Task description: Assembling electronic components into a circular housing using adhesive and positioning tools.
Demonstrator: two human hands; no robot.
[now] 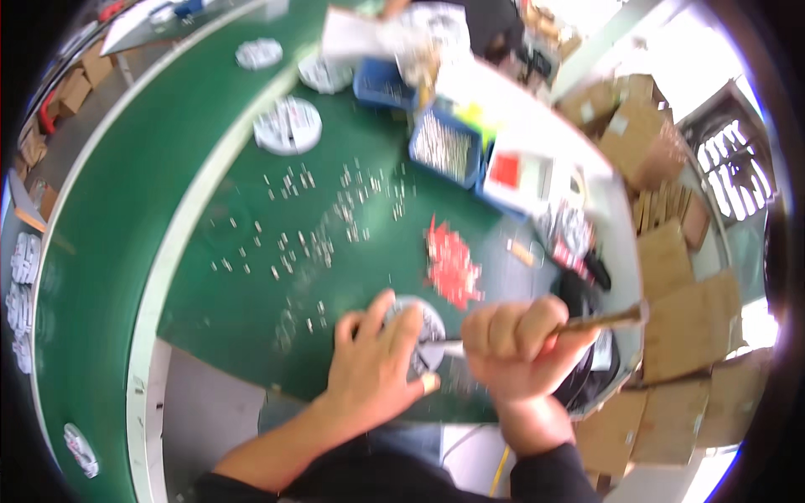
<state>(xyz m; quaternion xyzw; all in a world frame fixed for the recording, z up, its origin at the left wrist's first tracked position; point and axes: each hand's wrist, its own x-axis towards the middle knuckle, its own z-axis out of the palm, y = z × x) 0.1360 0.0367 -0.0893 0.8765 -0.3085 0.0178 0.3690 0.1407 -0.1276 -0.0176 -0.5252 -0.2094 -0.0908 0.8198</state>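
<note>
A round white disc with dark markings lies at the near edge of the green work surface. My left hand is spread over its left side, fingers at the far rim and thumb at the near side, holding it against the surface. My right hand is closed in a fist round a hand tool. The tool's brown end sticks out to the right. Its thin metal shaft points left and meets the disc or ends just above it; I cannot tell which. Beyond the disc lies a pile of small red pieces.
Small metallic pieces are scattered left of the red pile. More white discs lie farther back. Blue bins and a white box stand at the far right. Another person's hand shows at the top. Cardboard boxes are stacked right.
</note>
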